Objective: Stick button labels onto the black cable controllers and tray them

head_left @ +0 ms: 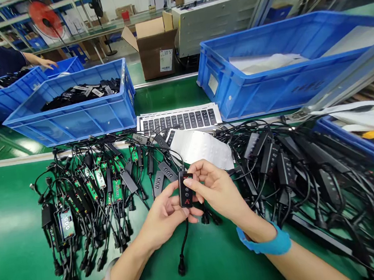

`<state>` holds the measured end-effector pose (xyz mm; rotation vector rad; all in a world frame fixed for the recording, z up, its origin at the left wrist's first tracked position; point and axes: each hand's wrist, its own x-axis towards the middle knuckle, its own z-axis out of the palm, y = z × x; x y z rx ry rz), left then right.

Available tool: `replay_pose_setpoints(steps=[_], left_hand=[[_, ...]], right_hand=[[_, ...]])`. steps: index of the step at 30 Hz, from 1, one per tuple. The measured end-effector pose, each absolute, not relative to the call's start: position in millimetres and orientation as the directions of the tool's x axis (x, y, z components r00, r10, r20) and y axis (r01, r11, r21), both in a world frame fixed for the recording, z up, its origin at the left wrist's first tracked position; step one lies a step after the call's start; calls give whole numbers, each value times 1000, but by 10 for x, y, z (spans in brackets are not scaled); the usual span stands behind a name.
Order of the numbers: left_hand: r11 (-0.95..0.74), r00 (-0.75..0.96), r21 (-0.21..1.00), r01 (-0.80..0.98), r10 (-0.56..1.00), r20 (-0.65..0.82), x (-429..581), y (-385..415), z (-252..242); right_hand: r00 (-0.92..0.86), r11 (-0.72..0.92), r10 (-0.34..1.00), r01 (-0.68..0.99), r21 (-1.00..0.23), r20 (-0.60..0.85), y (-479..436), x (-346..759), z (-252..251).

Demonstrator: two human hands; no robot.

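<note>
Black plastic control box (185, 189), light and stiff, best held by its edges, as here pinched between left fingers (171, 193) and right fingers (200, 170); thin cord (183, 245) limp.

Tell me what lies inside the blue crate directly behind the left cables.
The blue plastic crate holds a heap of black cables with pale tags; the crate's floor and the heap's lower layers are hidden.

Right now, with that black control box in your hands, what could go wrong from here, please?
The dangling cable of the black control box could snag the tangled leads near the right hand. Lightly held, it might slip and strike the exposed green circuit boards near the left hand.
</note>
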<state>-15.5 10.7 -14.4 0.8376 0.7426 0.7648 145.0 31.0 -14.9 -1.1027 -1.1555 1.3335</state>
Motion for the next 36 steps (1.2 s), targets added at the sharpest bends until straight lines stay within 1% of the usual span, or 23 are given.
replay_pose_setpoints(steps=[9, 16, 23, 27, 30, 33, 36], left_hand=[[442, 486, 870, -218, 822, -296, -129, 93, -153], [420, 482, 883, -209, 830, -281, -115, 85, -148], [406, 470, 902, -145, 831, -299, -111, 92, -98], [399, 451, 907, -137, 840, -302, -103, 77, -97], [392, 440, 909, -143, 848, -296, -96, 65, -124], [384, 433, 912, -144, 853, -291, -95, 70, -141], [382, 439, 913, -143, 851, -287, -106, 90, -138]], right_hand=[[-42, -27, 999, -81, -996, -24, 307, 1444, -153], [-12, -12, 1000, -22, -1000, -12, 311, 1444, -174], [-13, -3, 1000, 7, -1000, -3, 303, 1447, -184], [9, -46, 999, 9, -999, -46, 295, 1431, -177], [18, -115, 993, -55, -992, -116, 310, 1433, -197], [-22, -149, 989, -74, -986, -148, 332, 1453, -228], [-131, -144, 981, 25, -989, -146, 328, 1468, -235]])
